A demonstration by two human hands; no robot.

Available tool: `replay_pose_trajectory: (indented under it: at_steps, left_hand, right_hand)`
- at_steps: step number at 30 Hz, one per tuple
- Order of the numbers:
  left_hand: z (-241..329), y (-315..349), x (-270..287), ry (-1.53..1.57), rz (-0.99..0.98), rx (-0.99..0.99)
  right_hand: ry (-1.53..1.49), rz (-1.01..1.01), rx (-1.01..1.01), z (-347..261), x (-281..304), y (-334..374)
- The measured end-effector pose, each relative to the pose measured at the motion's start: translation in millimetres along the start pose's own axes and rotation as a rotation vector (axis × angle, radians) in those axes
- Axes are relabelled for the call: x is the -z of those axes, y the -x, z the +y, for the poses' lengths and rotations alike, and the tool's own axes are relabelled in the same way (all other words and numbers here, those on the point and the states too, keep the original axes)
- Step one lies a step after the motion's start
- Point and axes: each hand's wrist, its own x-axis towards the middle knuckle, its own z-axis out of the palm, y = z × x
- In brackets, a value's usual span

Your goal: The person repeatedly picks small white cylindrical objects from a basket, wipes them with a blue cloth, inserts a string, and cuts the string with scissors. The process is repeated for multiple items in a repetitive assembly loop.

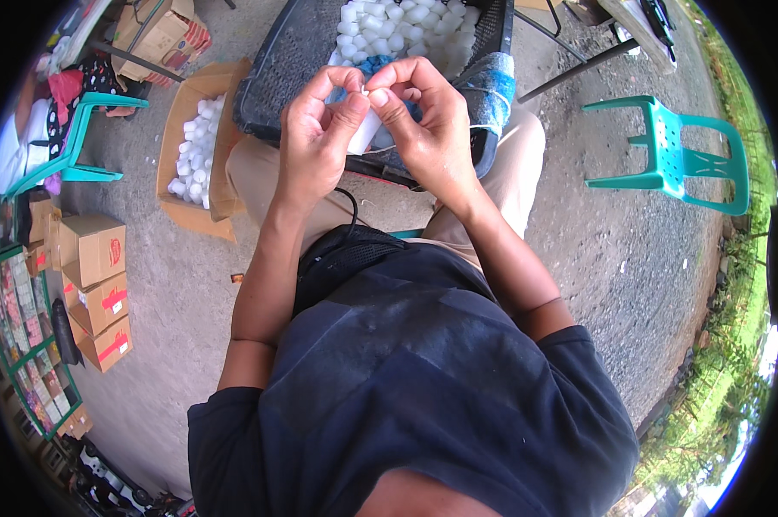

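My left hand (pixel 318 129) and my right hand (pixel 423 129) meet over the near end of a black plastic crate (pixel 273 65). Thumbs and forefingers of both pinch the thin white top of a white, tube-like piece (pixel 365 136), which hangs between the hands. Its exact kind I cannot make out, and the fingers partly cover it. Many rounded white pieces (pixel 398 30) fill the crate's far part. Some bluish material (pixel 373 65) lies in the crate just behind my fingers.
A blue-and-white wrapped bundle (pixel 490 90) is tied to the crate's right rim. To the left, an open cardboard box (pixel 172 142) holds more white pieces. Green plastic chairs (pixel 665 151) (pixel 83 138) stand either side. Stacked cartons (pixel 96 250) are at left; a person (pixel 34 129) sits far left.
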Motion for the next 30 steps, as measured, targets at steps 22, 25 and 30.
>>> replay_pose_trajectory:
  at_steps: [22, 25, 30]
  left_hand:
    - [-3.6, -71.7, 12.2, 0.375, 0.066, -0.158]
    - [0.4, -67.7, 7.9, 0.593, 0.017, -0.014]
    - [9.7, -64.2, 49.3, 0.906, 0.189, 0.168]
  right_hand:
    - [0.468, -0.242, 0.176, -1.7, 16.5, -60.2]
    - [0.499, -0.178, 0.288, -12.8, 5.7, -82.2]
    - [0.41, -0.665, 0.191, 35.1, 14.7, -101.0]
